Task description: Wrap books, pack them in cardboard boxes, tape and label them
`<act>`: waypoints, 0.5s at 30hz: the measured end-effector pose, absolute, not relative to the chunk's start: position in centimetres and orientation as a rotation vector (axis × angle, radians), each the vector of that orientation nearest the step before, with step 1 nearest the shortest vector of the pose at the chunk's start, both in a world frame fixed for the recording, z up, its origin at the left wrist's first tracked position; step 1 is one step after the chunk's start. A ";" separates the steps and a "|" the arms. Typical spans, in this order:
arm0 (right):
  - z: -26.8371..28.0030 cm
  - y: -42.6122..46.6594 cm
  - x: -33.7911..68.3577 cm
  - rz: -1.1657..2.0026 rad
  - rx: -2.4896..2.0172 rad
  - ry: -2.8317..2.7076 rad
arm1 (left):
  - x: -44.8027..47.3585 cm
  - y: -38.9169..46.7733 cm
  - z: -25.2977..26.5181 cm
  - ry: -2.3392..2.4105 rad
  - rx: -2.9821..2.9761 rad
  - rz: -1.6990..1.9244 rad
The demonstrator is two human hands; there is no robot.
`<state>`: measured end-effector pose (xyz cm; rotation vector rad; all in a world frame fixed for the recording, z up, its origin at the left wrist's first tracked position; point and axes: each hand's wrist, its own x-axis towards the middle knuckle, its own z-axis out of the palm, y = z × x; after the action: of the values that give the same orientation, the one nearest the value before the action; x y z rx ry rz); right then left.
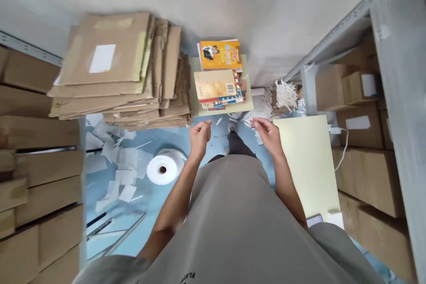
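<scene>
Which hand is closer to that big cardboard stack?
Left: the left hand is by the near right corner of the cardboard stack; the right hand is farther right.

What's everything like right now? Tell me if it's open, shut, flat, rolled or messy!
Left hand: curled closed
Right hand: partly curled, nothing visible held
Orange book: closed, on a pile
Tan book: closed, barcode up
Cardboard: flattened, piled up
White roll: wound, end up
Paper scraps: scattered on the floor
</scene>
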<state>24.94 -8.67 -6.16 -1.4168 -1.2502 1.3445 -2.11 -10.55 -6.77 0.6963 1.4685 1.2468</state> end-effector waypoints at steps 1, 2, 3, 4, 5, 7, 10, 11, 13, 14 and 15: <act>-6.6 -7.1 24.1 1.362 -1.403 -1.269 | -3.0 -9.8 -7.0 1.505 0.703 1.261; -7.1 -5.6 23.2 1.377 -1.399 -1.289 | -3.8 -8.9 -7.2 1.539 0.712 1.274; -7.6 -4.1 22.2 1.384 -1.410 -1.310 | -4.6 -7.9 -7.4 1.572 0.726 1.288; -8.1 -2.6 21.3 1.384 -1.442 -1.335 | -5.3 -6.8 -7.6 1.610 0.746 1.300; -8.6 -1.2 20.4 1.375 -1.496 -1.373 | -6.0 -5.6 -7.9 1.654 0.773 1.304; -9.3 1.6 18.8 1.338 -1.668 -1.499 | -7.0 -2.8 -8.6 1.778 0.847 1.260; -9.5 5.3 17.0 1.254 -1.952 -1.778 | -8.1 1.3 -9.8 2.023 1.013 1.013; -9.4 6.4 16.5 1.231 -2.012 -1.870 | -8.4 2.5 -10.2 2.083 1.069 0.898; -9.2 8.1 15.9 1.204 -2.082 -2.015 | -8.8 4.4 -11.0 2.154 1.150 0.677; -9.1 8.8 15.6 1.197 -2.106 -2.068 | -9.1 5.1 -11.2 2.171 1.168 0.591; -9.0 9.5 15.4 1.189 -2.129 -2.108 | -9.3 5.6 -11.5 2.183 1.175 0.527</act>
<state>15.41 9.45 -8.96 -2.1290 -2.1082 1.1890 -9.33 5.59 -11.46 1.1749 2.1826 0.5268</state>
